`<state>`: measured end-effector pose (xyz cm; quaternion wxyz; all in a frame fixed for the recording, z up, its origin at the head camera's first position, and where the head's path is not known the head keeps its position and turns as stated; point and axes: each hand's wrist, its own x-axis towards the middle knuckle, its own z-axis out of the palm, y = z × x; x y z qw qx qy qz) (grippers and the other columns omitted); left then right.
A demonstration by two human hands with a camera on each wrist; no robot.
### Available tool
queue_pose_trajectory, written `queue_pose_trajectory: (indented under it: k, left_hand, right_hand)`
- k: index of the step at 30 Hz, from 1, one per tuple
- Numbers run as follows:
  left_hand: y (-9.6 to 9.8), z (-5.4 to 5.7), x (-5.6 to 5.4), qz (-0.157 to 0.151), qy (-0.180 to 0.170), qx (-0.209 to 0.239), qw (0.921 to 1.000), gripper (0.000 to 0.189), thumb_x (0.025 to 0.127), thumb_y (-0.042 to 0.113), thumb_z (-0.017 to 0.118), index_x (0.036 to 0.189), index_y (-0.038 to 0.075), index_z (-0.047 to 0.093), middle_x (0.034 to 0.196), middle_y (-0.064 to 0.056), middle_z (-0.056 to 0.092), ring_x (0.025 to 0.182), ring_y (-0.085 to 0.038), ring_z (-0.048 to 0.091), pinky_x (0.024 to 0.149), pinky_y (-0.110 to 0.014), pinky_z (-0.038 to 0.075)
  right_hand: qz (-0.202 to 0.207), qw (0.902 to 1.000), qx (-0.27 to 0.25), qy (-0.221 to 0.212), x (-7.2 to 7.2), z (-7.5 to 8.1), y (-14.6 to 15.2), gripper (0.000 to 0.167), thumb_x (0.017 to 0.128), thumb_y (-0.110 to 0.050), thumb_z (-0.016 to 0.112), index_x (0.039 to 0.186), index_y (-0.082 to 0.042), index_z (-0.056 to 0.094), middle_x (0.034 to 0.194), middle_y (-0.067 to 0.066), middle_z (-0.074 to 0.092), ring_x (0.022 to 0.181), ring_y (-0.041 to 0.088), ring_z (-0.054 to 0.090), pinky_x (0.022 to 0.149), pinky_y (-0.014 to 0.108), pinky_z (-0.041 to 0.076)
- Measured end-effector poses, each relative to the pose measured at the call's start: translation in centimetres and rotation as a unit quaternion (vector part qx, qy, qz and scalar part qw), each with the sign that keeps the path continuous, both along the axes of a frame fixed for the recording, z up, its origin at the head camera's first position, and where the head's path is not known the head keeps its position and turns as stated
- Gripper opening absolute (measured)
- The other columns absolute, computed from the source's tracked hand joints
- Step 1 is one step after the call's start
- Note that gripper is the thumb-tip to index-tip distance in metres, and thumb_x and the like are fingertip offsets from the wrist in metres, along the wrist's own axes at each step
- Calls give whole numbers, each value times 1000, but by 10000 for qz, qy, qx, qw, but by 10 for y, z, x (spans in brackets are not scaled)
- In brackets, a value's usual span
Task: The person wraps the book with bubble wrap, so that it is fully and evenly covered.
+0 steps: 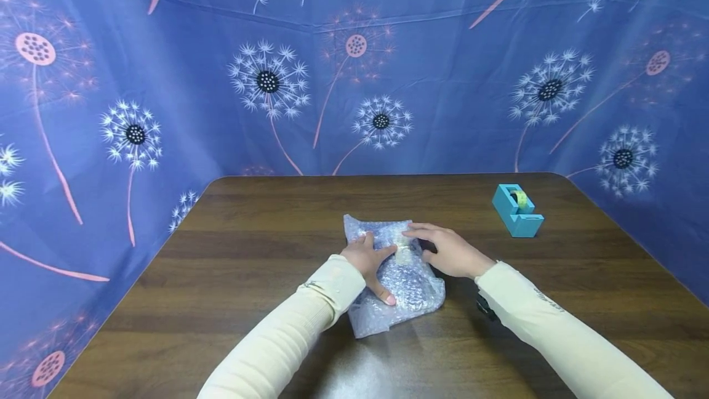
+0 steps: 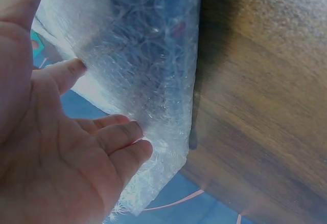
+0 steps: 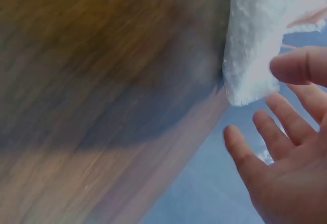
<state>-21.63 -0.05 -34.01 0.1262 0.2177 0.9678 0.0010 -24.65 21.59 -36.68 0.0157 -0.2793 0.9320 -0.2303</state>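
Note:
A bubble wrap package [image 1: 410, 288] lies on the table, with something dark showing faintly through its layers [image 2: 148, 45]. A pale yellowish strip, perhaps tape, [image 1: 403, 253] is on its upper part. My left hand [image 1: 365, 258] rests on the package's left side with fingers and thumb spread. At the upper right edge, my right hand [image 1: 451, 250] reaches over the wrap with its fingers extended; whether the fingertips touch it is hard to tell. In the right wrist view, the right hand [image 3: 286, 147] has its fingers apart beside the wrap's edge [image 3: 253, 45].
A blue tape dispenser [image 1: 516, 211] with a yellowish roll stands at the back right of the wooden table [image 1: 266, 220]. A small black object [image 1: 486, 306] shows beneath the right wrist. Blue dandelion-patterned cloth [image 1: 443, 79] hangs behind and along both sides.

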Motion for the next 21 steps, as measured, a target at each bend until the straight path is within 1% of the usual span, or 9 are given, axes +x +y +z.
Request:
queue_pose_trajectory:
  k: [2,5,8,10,12,15,16,19,21]
  left_hand:
    - [2,1,-1,-2,22,16,10000,103,71,57,88,158,27,40,159,-23,31,145,-42,35,115,-45,37]
    - [7,1,-1,-34,63,-15,10000,103,71,57,88,158,28,40,159,-22,31,145,-41,36,114,-43,38]
    - [16,3,-2,-149,115,-130,9997,104,71,59,87,158,30,38,159,-21,32,145,-39,36,114,-41,38]
    - [21,4,-2,-239,154,-238,9993,104,71,61,86,159,31,37,158,-20,33,145,-37,37,115,-38,37]
    - [25,4,-2,-285,173,-322,9989,104,72,62,85,159,32,36,158,-19,33,145,-35,37,115,-36,36]
    - [27,5,-2,-264,165,-359,9989,104,72,62,85,159,33,36,159,-18,33,145,-35,36,116,-35,35]
    - [27,5,-2,-241,139,-330,9991,104,72,61,85,159,33,36,159,-18,32,146,-35,36,116,-35,35]
    - [25,6,-2,-227,120,-256,9993,104,72,60,86,159,32,36,160,-18,31,146,-36,34,117,-36,34]
    - [25,7,-3,-247,125,-242,9993,104,72,60,86,159,32,36,160,-18,31,147,-36,34,116,-36,34]
  right_hand:
    - [-138,9995,-232,135,2,3,8,47,95,4,60,142,-3,58,151,24,47,136,46,46,102,59,45]
    - [-543,9964,-483,444,3,8,30,40,97,-1,60,137,-3,62,142,24,55,127,47,54,99,64,45]
    - [-1245,9882,-482,751,5,15,64,32,101,-7,59,131,-2,66,131,26,63,112,46,62,86,60,52]
    - [-1864,9774,-336,933,5,19,89,30,103,-13,57,127,0,67,119,26,68,95,44,67,71,54,55]
    - [-2507,9634,-125,946,5,21,113,34,105,-19,53,127,3,65,112,29,69,74,38,67,54,46,51]
    - [-3331,9391,231,810,5,24,142,43,105,-25,49,130,8,60,107,33,67,62,36,60,46,44,44]
    - [-3540,9322,348,669,6,25,150,46,105,-26,47,132,9,57,109,35,65,61,38,58,47,46,43]
    - [-3966,9154,639,258,7,27,168,50,105,-27,44,135,13,50,115,41,56,77,51,60,58,55,46]
    - [-4139,9071,763,-44,7,28,175,52,105,-27,41,138,13,45,118,45,51,87,58,57,65,60,46]
